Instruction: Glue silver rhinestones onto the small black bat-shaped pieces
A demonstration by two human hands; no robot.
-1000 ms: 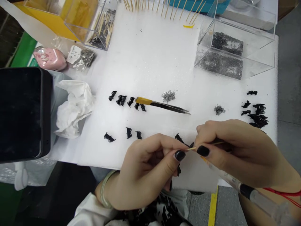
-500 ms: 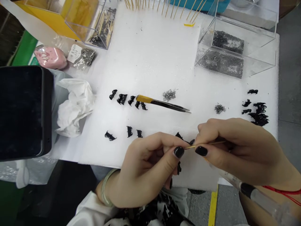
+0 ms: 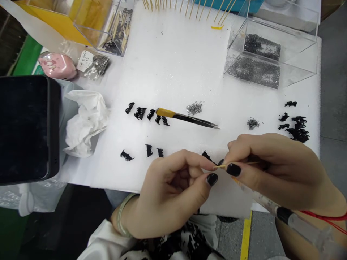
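Through the head camera I see a white foam board (image 3: 168, 61) spread beneath both hands. My left hand (image 3: 168, 195) has thumb and forefinger parted, gripping nothing that I can see. My right hand (image 3: 279, 169) pinches tight on a thin wooden stick (image 3: 221, 166), which runs nearly level across my view, its tip pointing left and seemingly touching the left forefinger. A syringe (image 3: 306, 225) slants beneath the right hand; whether it's gripped, I can't tell.
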